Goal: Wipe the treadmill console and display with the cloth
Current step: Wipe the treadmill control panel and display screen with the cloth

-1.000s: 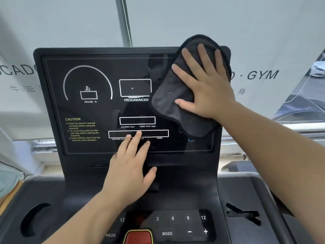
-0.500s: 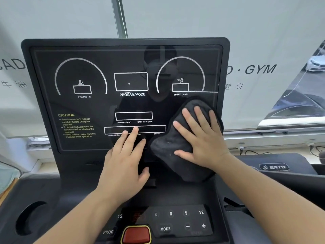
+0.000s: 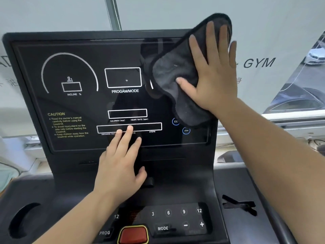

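The black treadmill display (image 3: pixel 73 106) stands upright in front of me, with white gauges and yellow caution text. A dark grey cloth (image 3: pixel 174 74) lies flat against its upper right corner and hides the speed gauge. My right hand (image 3: pixel 212 73) presses on the cloth with spread fingers, the fingertips reaching the panel's top edge. My left hand (image 3: pixel 121 161) rests flat on the display's lower middle, fingers apart and holding nothing. Below lies the console keypad (image 3: pixel 175 219) with number, MODE, plus and minus keys.
A red stop button (image 3: pixel 133 234) sits at the bottom centre. A cup holder (image 3: pixel 24 221) opens at the lower left and a slotted tray (image 3: pixel 239 205) at the lower right. Behind the treadmill is a frosted window with GYM lettering (image 3: pixel 258 62).
My right hand has swept the cloth from the display's lower right up to its upper right corner. The left hand has stayed in place.
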Available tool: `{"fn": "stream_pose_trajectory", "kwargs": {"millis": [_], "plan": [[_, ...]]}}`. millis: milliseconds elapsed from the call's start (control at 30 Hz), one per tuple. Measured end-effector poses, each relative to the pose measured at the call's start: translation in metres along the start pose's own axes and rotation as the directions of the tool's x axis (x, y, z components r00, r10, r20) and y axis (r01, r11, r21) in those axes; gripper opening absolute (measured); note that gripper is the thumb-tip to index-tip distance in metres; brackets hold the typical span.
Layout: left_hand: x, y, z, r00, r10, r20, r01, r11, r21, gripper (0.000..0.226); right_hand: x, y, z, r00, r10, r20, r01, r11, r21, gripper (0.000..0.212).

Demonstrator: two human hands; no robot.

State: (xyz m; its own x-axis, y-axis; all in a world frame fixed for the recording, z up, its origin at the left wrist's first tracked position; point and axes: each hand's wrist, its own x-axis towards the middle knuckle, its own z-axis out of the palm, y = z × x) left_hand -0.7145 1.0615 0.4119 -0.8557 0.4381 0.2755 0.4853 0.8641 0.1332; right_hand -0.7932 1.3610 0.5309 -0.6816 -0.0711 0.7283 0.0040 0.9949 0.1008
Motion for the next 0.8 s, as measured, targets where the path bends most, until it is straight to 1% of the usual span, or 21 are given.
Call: {"fn": "stream_pose_trajectory", "kwargs": {"millis": [167, 267, 367, 500, 567, 633, 733, 800], "plan": [[-0.001, 0.003, 0.002, 1.0, 0.0, -0.024, 0.0, 1.0, -0.008, 0.078, -0.072, -0.012, 0.014, 0.996, -0.065, 0.066, 0.063, 0.997, 0.032, 0.09], [-0.002, 0.004, 0.003, 1.0, -0.003, -0.025, 0.003, 1.0, -0.005, 0.078, -0.127, -0.02, 0.025, 0.987, -0.087, 0.136, 0.08, 0.995, 0.057, 0.089], [-0.003, 0.004, 0.002, 1.0, -0.004, -0.019, 0.004, 1.0, 0.005, 0.079, -0.184, -0.031, 0.033, 0.977, -0.075, 0.197, 0.061, 0.995, 0.076, 0.083], [-0.005, -0.005, -0.002, 0.998, 0.058, -0.001, -0.058, 0.995, 0.076, 0.079, -0.242, -0.055, 0.031, 0.957, -0.019, 0.289, -0.012, 0.994, 0.105, 0.078], [-0.009, -0.012, -0.002, 0.998, 0.067, 0.001, -0.067, 0.993, 0.096, 0.076, -0.253, -0.071, 0.025, 0.942, 0.019, 0.336, -0.054, 0.994, 0.095, 0.076], [-0.018, -0.016, 0.0, 0.999, 0.045, -0.008, -0.044, 0.995, 0.091, 0.074, -0.253, -0.084, 0.019, 0.935, 0.04, 0.352, -0.078, 0.992, 0.094, 0.075], [-0.035, -0.019, 0.007, 1.0, 0.027, -0.015, -0.026, 0.997, 0.067, 0.072, -0.244, -0.1, 0.015, 0.926, 0.003, 0.377, -0.053, 0.991, 0.122, 0.078], [-0.045, -0.02, 0.012, 1.0, 0.023, 0.011, -0.024, 0.998, 0.064, 0.073, -0.238, -0.114, 0.012, 0.912, -0.022, 0.41, -0.046, 0.987, 0.155, 0.081]]}}
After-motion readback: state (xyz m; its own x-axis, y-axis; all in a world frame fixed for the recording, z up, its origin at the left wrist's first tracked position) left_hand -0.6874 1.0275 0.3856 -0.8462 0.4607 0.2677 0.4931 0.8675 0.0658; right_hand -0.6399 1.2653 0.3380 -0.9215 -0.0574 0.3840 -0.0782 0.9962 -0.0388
